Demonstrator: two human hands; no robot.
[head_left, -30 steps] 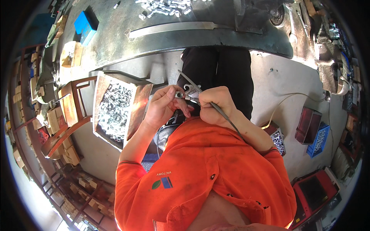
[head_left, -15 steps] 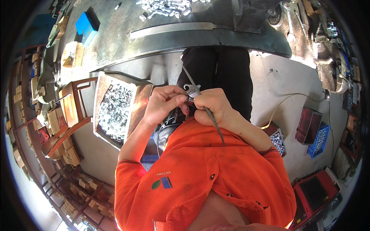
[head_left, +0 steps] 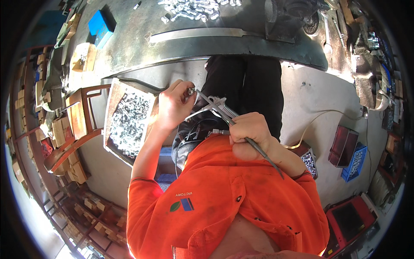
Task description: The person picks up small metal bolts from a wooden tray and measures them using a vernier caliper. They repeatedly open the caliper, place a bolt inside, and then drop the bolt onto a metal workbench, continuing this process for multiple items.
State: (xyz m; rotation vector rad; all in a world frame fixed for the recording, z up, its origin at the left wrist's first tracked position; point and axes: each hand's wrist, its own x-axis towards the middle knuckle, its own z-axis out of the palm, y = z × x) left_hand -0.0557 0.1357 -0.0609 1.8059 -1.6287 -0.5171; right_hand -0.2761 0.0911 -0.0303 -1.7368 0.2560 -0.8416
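Observation:
My right hand [head_left: 251,134] is closed around a long, thin grey file [head_left: 263,153], which slants from far left to near right over my lap. Between the thumb and fingers of my left hand [head_left: 173,103] is a small shiny metal fitting [head_left: 190,91]. The file's far tip is close to that fitting; whether they touch I cannot tell. Below the file, on my lap, lies a silver tool [head_left: 217,102] with a ribbed, coil-like part, partly covered by the file.
Left of my lap stands an open box [head_left: 129,125] full of small metal parts. The workbench [head_left: 129,52] ahead carries a pile of metal fittings [head_left: 192,8], a flat metal bar [head_left: 196,33] and a blue box [head_left: 101,28]. Bins [head_left: 355,162] stand on the floor at right.
My hands have moved apart. The left has gone forward and left with the fitting; the right has shifted right and nearer with the file, which lies at a flatter slant.

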